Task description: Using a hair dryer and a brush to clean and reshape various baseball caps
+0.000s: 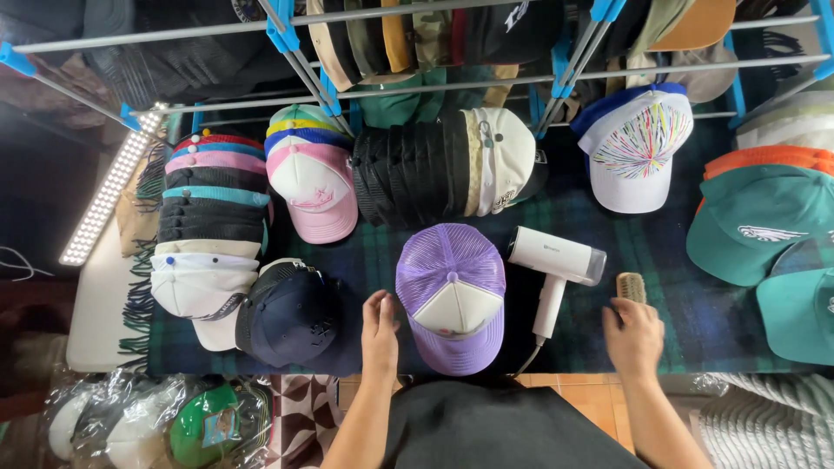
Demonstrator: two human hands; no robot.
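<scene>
Left hand (380, 328) flat, fingers together, resting on the plaid cloth (660, 260) just left of the purple-and-white cap (451, 297), edge touching or nearly so. Right hand (633, 334) loosely curled at the wooden brush (632, 287), fingertips on its near end; grip unclear. White handheld steamer (553, 265) lies between cap and brush. Navy cap (295, 314) just left of left hand.
</scene>
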